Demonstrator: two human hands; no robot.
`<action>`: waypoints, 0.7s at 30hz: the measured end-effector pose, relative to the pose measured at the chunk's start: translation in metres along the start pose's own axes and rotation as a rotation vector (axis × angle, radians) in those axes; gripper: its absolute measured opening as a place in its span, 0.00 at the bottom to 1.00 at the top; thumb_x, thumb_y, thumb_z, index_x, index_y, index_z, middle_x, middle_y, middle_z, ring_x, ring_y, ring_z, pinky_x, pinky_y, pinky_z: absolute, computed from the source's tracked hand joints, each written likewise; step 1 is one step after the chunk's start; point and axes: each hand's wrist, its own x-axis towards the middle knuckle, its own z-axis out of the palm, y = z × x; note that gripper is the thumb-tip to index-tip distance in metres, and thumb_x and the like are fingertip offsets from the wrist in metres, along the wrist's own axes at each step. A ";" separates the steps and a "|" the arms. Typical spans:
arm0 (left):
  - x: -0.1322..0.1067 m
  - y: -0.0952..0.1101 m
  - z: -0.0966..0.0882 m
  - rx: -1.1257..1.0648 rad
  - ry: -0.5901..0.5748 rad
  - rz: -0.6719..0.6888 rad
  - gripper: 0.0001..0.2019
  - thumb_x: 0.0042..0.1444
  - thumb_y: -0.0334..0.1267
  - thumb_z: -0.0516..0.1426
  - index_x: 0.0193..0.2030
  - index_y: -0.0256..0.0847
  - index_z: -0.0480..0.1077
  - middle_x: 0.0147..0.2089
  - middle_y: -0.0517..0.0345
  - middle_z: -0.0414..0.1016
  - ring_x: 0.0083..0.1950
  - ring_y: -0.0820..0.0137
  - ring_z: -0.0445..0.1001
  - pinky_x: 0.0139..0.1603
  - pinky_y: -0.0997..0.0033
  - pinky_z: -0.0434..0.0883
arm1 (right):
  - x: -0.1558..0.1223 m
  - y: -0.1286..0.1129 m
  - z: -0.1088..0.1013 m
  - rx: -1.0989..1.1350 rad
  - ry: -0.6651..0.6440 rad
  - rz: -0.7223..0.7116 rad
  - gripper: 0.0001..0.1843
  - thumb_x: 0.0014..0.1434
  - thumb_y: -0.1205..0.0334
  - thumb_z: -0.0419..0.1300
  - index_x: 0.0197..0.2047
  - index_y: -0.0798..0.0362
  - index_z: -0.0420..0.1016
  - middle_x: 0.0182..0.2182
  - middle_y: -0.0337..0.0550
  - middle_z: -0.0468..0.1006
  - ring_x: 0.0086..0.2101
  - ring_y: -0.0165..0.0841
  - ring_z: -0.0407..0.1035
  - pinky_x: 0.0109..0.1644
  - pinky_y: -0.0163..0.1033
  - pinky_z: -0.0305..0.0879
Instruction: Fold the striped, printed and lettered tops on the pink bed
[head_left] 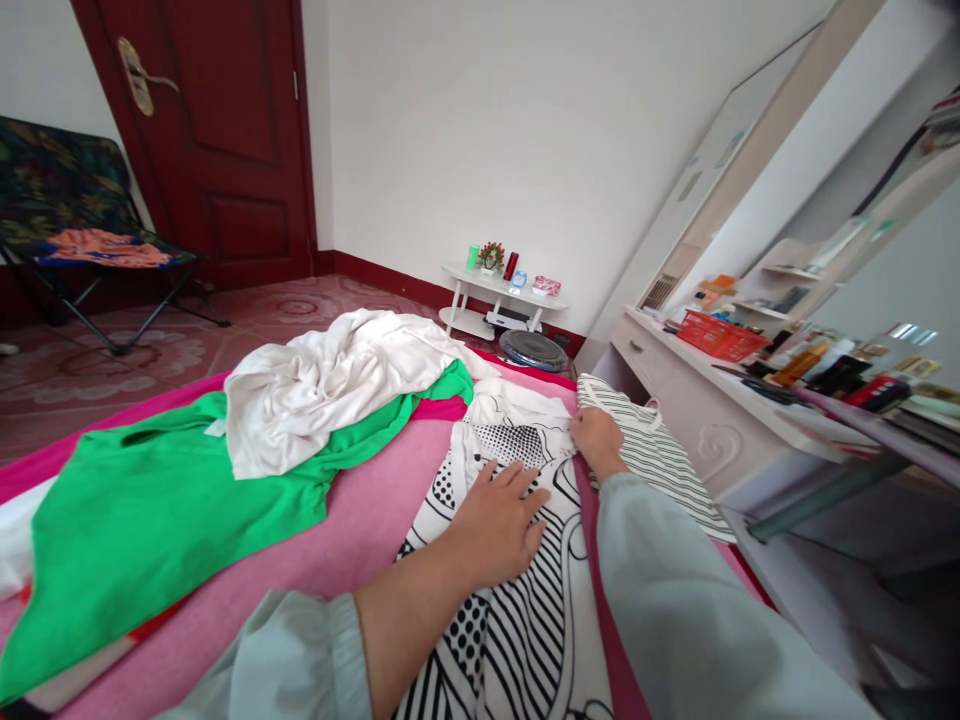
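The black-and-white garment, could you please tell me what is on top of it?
On the black-and-white garment lies the spread left hand; the right hand is curled at its upper right edge. The part beneath the left hand and forearm is covered and cannot be seen.

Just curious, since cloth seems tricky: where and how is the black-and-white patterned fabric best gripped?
Pinch the patterned fabric by its right edge near the far end, coming from the right, where the right hand seems closed on it. It lies spread out, so an edge likely grips best; the middle, under the open left hand, offers little to pinch.
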 end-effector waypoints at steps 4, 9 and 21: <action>0.000 0.000 0.000 0.002 -0.009 -0.004 0.20 0.63 0.45 0.46 0.59 0.46 0.63 0.65 0.53 0.61 0.66 0.58 0.56 0.65 0.46 0.50 | 0.006 0.002 0.008 -0.022 0.002 0.001 0.16 0.57 0.61 0.52 0.42 0.57 0.78 0.40 0.59 0.78 0.44 0.46 0.72 0.42 0.44 0.65; 0.000 -0.001 0.000 -0.008 -0.001 -0.005 0.20 0.62 0.45 0.47 0.59 0.47 0.63 0.65 0.54 0.61 0.66 0.58 0.56 0.65 0.47 0.51 | 0.014 0.001 -0.002 -0.018 -0.033 0.014 0.15 0.55 0.64 0.54 0.42 0.58 0.78 0.41 0.59 0.78 0.43 0.45 0.72 0.41 0.41 0.64; 0.000 -0.002 0.000 -0.027 0.016 -0.007 0.19 0.62 0.44 0.48 0.58 0.46 0.65 0.64 0.54 0.63 0.65 0.58 0.57 0.65 0.47 0.50 | -0.040 -0.016 -0.027 -0.038 -0.121 -0.257 0.13 0.57 0.56 0.54 0.38 0.51 0.77 0.38 0.48 0.79 0.39 0.40 0.71 0.39 0.39 0.61</action>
